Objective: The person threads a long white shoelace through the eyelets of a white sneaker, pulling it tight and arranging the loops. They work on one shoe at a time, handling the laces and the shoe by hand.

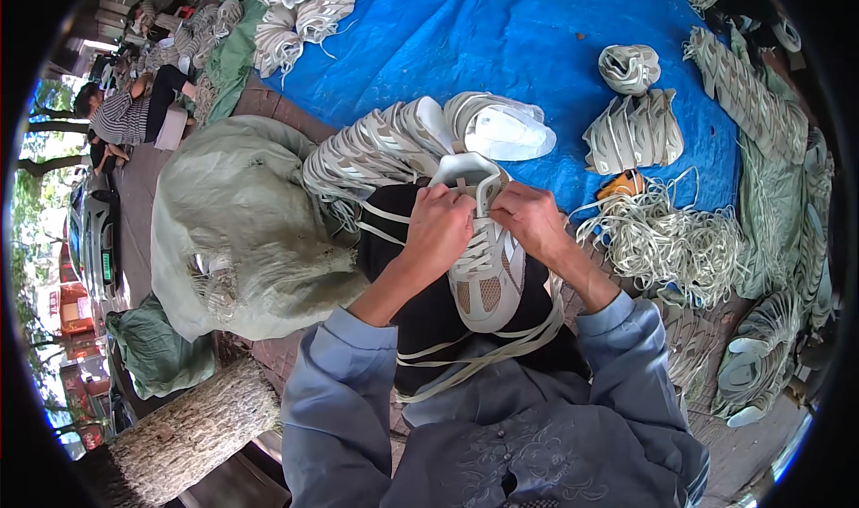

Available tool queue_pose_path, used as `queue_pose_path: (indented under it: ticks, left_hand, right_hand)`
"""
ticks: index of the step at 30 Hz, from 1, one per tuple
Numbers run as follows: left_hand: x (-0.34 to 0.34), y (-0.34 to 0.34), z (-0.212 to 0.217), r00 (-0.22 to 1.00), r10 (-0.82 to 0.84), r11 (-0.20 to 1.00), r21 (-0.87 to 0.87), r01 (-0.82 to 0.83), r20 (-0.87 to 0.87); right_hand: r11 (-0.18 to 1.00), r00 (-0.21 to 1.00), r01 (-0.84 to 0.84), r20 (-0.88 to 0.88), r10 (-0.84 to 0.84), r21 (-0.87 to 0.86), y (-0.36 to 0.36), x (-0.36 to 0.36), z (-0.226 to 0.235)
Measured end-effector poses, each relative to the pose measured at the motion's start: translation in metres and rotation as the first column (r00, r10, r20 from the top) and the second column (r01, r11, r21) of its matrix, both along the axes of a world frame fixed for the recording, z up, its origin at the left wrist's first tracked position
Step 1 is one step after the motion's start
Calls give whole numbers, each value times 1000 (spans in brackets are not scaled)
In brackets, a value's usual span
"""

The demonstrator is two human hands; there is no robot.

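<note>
A beige and white sneaker upper (487,304) lies across my lap on dark cloth, its toe toward me and its collar away. White laces cross its front up to my fingers. My left hand (440,224) is closed in a pinch at the left edge of the lacing, just below the opening. Opposite it, my right hand (534,224) pinches the right edge. Whether a lace end is between the fingertips is hidden. Loose white shoelaces (483,358) lie over my lap below the toe, and another strand stretches left of my left hand.
Stacked shoe uppers (380,146) lie just beyond my hands, with more on a blue tarp (429,34). A heap of white laces (676,240) is at right. A bulky pale sack (246,213) stands left; a person (134,114) sits at far left.
</note>
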State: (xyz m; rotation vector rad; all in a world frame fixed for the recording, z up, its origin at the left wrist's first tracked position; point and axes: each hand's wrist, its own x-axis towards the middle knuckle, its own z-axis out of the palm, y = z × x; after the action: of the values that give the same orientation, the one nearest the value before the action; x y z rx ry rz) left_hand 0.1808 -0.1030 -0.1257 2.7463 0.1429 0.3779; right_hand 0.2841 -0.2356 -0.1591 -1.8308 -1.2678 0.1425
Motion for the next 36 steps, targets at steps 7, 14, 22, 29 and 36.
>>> queue_pose_path:
  ticks: [7,14,22,29,36]
  left_hand:
    - [14,-1,-18,997,19,963,-271,0,69]
    - [31,-2,-20,961,-38,985,-170,-10,-274]
    - [45,4,-24,919,-100,991,-117,59,-382]
    - [41,16,-10,875,-174,980,-168,108,-452]
    - [5,44,-11,913,-263,965,-109,240,-313]
  right_hand:
    - [1000,884,-7,467,18,-25,2,-5,-5]
    - [998,999,38,-31,-39,-56,-6,1,-1]
    - [997,955,70,-291,-63,13,-7,7,-22]
    - [1000,939,-30,-344,30,6,3,6,-8]
    - [989,913,-122,-382,144,82,13,-9,14]
